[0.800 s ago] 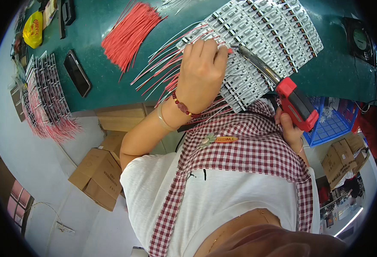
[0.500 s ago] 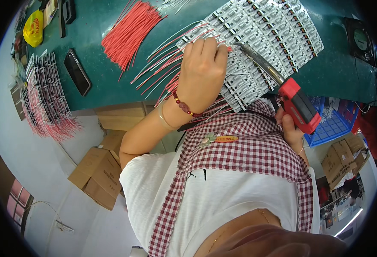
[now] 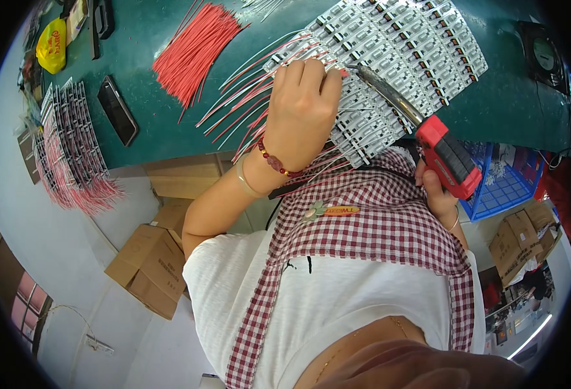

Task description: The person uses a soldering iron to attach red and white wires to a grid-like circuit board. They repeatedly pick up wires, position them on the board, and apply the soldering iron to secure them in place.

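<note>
A panel of grey-white circuit boards point(image 3: 396, 58) lies on the green table, with red and white wires point(image 3: 243, 107) fanning out from its left side. My left hand point(image 3: 303, 107) is over that wired side, its fingers closed in a pinch; the red end of a wire point(image 3: 344, 73) shows beside the fingertips. My right hand point(image 3: 436, 192) grips the red and black handle of a soldering iron point(image 3: 444, 152). The iron's metal tip points up and left and sits over the boards, close to my left fingertips. Whether it touches a board is unclear.
A bundle of red wires point(image 3: 198, 48) lies left of the panel. Farther left are a phone point(image 3: 117, 110) and another stack of wired boards point(image 3: 71, 142). A dark fan-like device point(image 3: 544, 57) stands at right. A blue basket point(image 3: 503, 188) and cardboard boxes point(image 3: 149, 266) are below the table.
The soldering iron and my right hand have shifted slightly left, bringing the tip nearer my left fingers. My left hand has moved a little left and keeps its pinch.
</note>
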A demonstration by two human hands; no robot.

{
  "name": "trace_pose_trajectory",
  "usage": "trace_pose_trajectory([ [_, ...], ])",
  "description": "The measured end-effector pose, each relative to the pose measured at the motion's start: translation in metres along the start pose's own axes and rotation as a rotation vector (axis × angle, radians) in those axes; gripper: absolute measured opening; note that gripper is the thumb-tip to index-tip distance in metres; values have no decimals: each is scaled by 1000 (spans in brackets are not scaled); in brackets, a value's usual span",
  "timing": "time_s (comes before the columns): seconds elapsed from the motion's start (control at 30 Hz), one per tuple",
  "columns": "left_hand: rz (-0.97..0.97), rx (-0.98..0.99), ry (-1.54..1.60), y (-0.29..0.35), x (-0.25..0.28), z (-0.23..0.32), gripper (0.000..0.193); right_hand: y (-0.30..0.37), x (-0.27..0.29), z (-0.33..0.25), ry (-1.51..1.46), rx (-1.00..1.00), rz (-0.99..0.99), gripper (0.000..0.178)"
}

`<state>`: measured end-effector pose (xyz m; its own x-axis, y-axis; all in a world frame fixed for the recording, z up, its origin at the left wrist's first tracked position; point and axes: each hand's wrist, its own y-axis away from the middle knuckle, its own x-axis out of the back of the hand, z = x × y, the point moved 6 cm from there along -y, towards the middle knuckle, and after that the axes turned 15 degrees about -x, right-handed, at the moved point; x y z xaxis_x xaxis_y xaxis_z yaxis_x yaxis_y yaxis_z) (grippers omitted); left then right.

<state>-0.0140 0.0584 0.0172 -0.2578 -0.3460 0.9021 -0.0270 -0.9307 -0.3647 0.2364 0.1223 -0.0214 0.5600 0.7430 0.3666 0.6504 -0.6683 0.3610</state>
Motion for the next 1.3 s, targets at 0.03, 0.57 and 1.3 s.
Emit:
trace_pose_trajectory([
  [0.03, 9, -5, 1, 0, 0, 0, 22, 0, -1, 0, -5, -1, -3, 43],
  [0.57, 28, -18, 15, 1, -3, 6, 23, 6, -1, 12, -109, -73, 43, 37],
  [1.3, -16, 4, -18, -2, -3, 2, 18, 7, 1, -4, -452, -144, -26, 27],
])
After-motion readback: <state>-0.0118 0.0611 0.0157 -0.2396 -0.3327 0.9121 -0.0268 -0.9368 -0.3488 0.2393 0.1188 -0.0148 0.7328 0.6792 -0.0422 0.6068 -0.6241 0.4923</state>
